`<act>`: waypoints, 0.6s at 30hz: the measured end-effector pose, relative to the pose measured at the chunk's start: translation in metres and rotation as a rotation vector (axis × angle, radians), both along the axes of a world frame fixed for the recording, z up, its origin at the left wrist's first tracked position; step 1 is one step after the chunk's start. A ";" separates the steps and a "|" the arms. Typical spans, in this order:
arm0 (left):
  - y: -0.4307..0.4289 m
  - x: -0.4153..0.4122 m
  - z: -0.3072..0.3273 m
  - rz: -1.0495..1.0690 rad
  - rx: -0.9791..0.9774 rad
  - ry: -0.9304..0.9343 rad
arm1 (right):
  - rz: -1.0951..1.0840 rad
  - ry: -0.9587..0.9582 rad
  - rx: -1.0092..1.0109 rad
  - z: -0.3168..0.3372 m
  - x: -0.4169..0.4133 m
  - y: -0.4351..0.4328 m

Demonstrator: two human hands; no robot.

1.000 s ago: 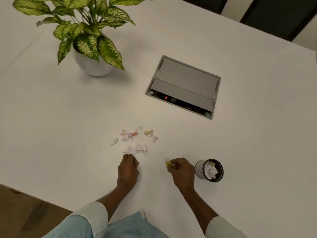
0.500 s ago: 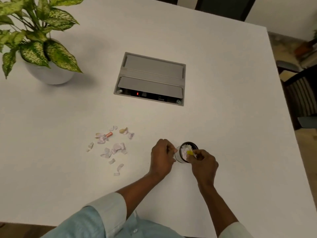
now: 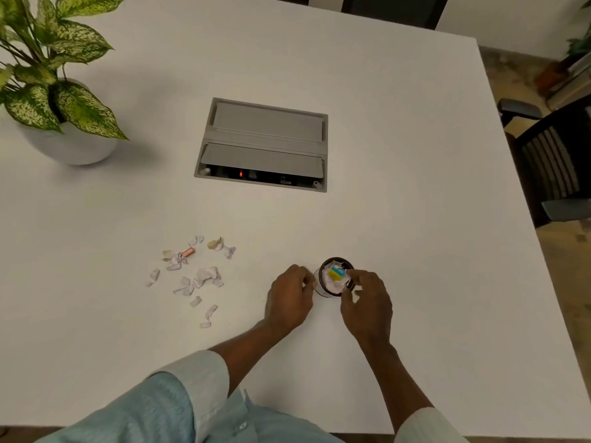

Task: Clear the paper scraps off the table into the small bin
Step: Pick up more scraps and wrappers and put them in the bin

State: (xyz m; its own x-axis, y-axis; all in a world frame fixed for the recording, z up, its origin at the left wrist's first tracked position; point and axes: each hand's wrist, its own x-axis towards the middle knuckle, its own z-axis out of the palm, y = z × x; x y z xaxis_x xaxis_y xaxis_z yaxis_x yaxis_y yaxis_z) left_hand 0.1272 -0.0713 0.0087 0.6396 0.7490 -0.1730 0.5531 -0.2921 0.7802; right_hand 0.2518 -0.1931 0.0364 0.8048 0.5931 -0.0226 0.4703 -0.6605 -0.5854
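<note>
Dropping scraps is where you are now: half a second ago your right hand (image 3: 366, 303) pinched a yellow scrap (image 3: 335, 274) over the small bin (image 3: 334, 277); that piece now lies on top of the white paper inside, with a blue bit beside it. Your right fingers (image 3: 355, 276) are loosely spread just above the rim, holding nothing that I can see. A second ago both hands were over by the pile, so this looks like one finished delivery, not the end of the job.

Your left hand (image 3: 289, 300) rests against the bin's left side, fingers curled. Something small and pale shows at the fingertips, but I cannot tell whether it is a pinched scrap or the bin's wall.

The paper scraps (image 3: 195, 273) left on the tabletop (image 3: 415, 187) lie well apart from the bin, to your left, a loose scatter including one orange piece (image 3: 188, 251). Many remain, so I judge the task is partway done.

The bin looks nearly full, and how much room is left is hidden under the top layer. Its right rim is covered by your right hand. The potted plant (image 3: 48, 91) is cut off at the left edge.
</note>
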 end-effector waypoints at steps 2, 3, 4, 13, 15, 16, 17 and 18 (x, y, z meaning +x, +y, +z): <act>0.003 -0.025 -0.010 -0.071 0.082 0.120 | 0.110 -0.031 -0.072 -0.005 -0.006 -0.006; 0.004 -0.038 -0.014 -0.122 0.129 0.185 | 0.180 -0.043 -0.102 -0.007 -0.008 -0.009; 0.005 -0.051 -0.021 -0.188 0.165 0.257 | 0.250 -0.069 -0.131 -0.010 -0.010 -0.010; 0.000 -0.122 -0.051 -0.480 0.215 0.523 | 0.441 -0.224 -0.419 -0.040 -0.014 -0.004; 0.001 -0.120 -0.049 -0.507 0.213 0.558 | 0.441 -0.248 -0.428 -0.043 -0.013 -0.003; 0.002 -0.119 -0.049 -0.508 0.212 0.563 | 0.432 -0.255 -0.416 -0.042 -0.013 -0.002; 0.003 -0.118 -0.048 -0.501 0.204 0.559 | 0.418 -0.264 -0.399 -0.040 -0.014 0.001; 0.004 -0.118 -0.047 -0.491 0.193 0.552 | 0.407 -0.284 -0.379 -0.035 -0.014 0.003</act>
